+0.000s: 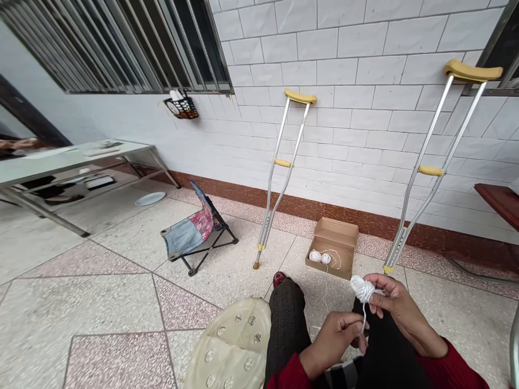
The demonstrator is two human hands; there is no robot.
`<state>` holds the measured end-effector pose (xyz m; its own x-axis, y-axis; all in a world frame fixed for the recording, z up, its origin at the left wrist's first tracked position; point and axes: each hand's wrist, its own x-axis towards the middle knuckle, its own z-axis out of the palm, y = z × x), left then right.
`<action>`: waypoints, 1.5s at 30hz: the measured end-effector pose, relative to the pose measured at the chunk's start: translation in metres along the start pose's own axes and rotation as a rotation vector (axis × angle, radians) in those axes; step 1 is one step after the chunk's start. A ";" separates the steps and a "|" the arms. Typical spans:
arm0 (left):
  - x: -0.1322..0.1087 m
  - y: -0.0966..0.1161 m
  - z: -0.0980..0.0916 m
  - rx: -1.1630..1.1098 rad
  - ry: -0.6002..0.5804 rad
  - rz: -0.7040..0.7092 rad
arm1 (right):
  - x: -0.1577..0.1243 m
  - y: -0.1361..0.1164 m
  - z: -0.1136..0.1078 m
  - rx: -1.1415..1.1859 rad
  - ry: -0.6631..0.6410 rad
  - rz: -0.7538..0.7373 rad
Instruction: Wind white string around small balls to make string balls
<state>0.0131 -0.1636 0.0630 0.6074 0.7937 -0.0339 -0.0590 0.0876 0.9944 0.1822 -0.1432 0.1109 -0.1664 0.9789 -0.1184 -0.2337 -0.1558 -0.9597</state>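
A small ball of white yarn (362, 289) is gripped between the thumb and fingers of my right hand (399, 308), above my right knee. From its underside a strand of yarn (364, 313) hangs down to my left hand (338, 340), whose thumb and fingers are pinched on it. The two hands are close together but apart. Ahead on the floor, an open cardboard box (335, 265) holds white yarn balls (320, 256) and a loose strand.
Two crutches (279, 173) (425, 167) lean on the tiled wall. A folding chair (194, 229) stands ahead left, near a long table (81, 156). A round cream-coloured stool top (231, 346) is beside my left leg. A black basket (184, 107) hangs below the barred window.
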 end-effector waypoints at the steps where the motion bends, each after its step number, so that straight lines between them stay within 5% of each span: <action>1: -0.007 -0.003 0.001 -0.023 -0.027 -0.035 | 0.003 -0.002 -0.005 -0.014 0.029 -0.016; 6: -0.045 -0.024 -0.005 0.004 -0.008 -0.126 | 0.020 -0.003 -0.029 -0.006 0.218 -0.084; 13: -0.064 -0.070 -0.064 0.541 0.249 -0.136 | 0.011 -0.034 -0.054 0.088 0.374 -0.219; 18: -0.031 -0.062 -0.081 0.648 0.230 -0.050 | -0.011 -0.077 -0.040 0.121 0.429 -0.411; 22: -0.007 -0.049 -0.090 0.366 0.219 -0.053 | -0.022 -0.103 -0.042 0.098 0.548 -0.565; 29: 0.006 -0.042 -0.150 0.369 0.576 0.017 | -0.029 -0.109 -0.060 0.188 0.652 -0.737; 37: 0.012 -0.023 -0.213 0.393 0.730 0.026 | -0.031 -0.114 -0.075 0.201 0.701 -0.797; 40: 0.018 -0.027 -0.211 0.442 0.725 -0.008 | -0.026 -0.113 -0.078 0.191 0.701 -0.782; 42: 0.028 -0.033 -0.193 0.473 0.645 -0.042 | -0.019 -0.104 -0.071 0.153 0.700 -0.759; 45: 0.048 -0.034 -0.146 0.498 0.501 -0.043 | -0.006 -0.074 -0.045 0.029 0.450 -0.431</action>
<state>-0.0711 -0.0405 0.0129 0.1565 0.9877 0.0026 0.3995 -0.0657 0.9144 0.2437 -0.1318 0.1710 0.3671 0.9132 0.1768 -0.2164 0.2687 -0.9386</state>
